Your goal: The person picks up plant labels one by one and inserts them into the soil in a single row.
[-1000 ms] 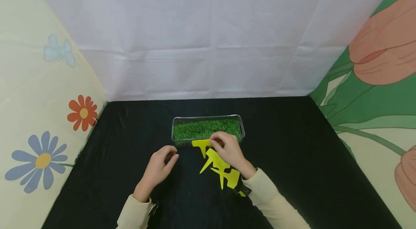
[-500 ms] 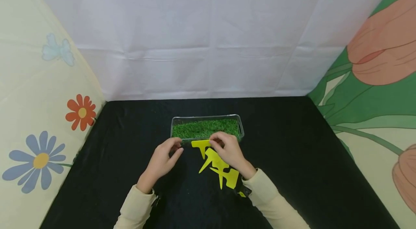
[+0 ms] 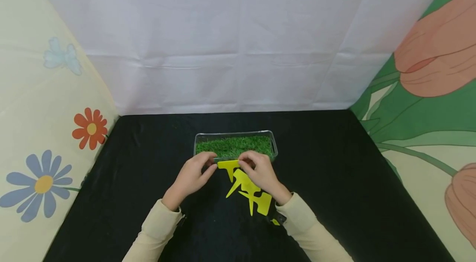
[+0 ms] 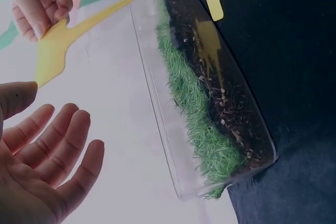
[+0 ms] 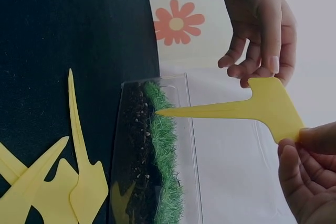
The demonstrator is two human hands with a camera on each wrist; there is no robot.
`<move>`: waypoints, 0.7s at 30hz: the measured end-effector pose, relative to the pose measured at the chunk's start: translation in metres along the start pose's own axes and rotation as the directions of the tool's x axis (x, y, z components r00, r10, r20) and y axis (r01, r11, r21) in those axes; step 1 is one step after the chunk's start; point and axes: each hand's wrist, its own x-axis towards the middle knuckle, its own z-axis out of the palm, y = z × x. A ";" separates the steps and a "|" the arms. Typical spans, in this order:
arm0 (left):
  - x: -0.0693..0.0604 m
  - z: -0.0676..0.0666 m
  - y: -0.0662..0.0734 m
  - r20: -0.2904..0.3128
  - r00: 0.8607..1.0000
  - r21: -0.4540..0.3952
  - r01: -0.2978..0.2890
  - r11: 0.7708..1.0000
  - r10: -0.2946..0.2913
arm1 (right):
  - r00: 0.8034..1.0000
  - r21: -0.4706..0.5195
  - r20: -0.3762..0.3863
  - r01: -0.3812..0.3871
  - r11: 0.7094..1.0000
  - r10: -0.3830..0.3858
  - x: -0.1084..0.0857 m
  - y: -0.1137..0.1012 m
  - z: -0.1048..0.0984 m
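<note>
While a yellow tag is pinched in the right hand, the left hand is held beside its other end.
The tag is gripped between thumb and fingers, stem downward, just before the near long side of a clear tray; the left hand's fingers are loosely spread, and whether the tag is touched by its thumb cannot be told. Dark soil topped with green grass is contained in the tray, which is set well in from the left and right edges of the black-covered bench, nearer the far edge. Other yellow tags are spread, overlapping, before the tray toward the right sleeve.
</note>
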 end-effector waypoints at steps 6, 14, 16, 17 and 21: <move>0.006 -0.002 0.001 0.035 0.998 0.027 -0.047 0.999 0.047 | 1.000 0.011 -0.017 0.016 1.000 -0.016 0.000 -0.002 0.000; 0.011 -0.001 0.003 0.054 0.995 0.044 -0.082 0.996 0.080 | 1.000 0.010 -0.015 0.016 1.000 -0.016 -0.001 -0.001 0.000; 0.011 0.000 0.002 0.056 0.995 0.052 -0.082 0.995 0.079 | 1.000 0.009 -0.011 0.008 1.000 -0.007 -0.001 -0.001 0.000; 0.012 0.001 0.002 0.058 0.995 0.057 -0.081 0.995 0.078 | 1.000 0.009 -0.009 0.004 1.000 -0.004 -0.002 -0.001 0.000; 0.013 0.002 0.002 0.058 0.995 0.060 -0.084 0.995 0.080 | 1.000 0.006 -0.008 -0.004 1.000 0.004 -0.002 -0.001 0.000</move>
